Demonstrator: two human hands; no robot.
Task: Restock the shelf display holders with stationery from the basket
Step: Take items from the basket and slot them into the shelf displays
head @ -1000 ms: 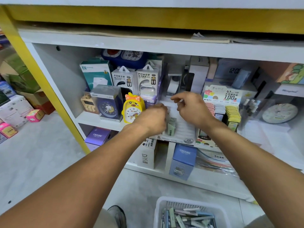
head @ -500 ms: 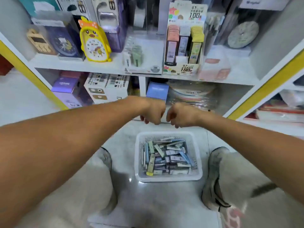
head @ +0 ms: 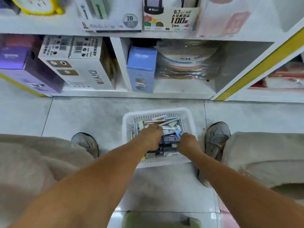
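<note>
Two labels: "2B" holder (head: 113, 17); "0.7 100" holder (head: 171, 17).
Change: left hand (head: 152, 136) and right hand (head: 187, 142) dropped into basket (head: 191, 119).
Grip: cannot tell, fingers buried in stationery (head: 169, 129).

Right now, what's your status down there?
Both hands in the basket: left hand and right hand among the packs, grip unclear. Holders up on the shelf. Nothing in the way.

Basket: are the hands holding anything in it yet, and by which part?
Cannot be told. Both the left hand and right hand are down among the packs in the basket; fingers hidden.
</note>
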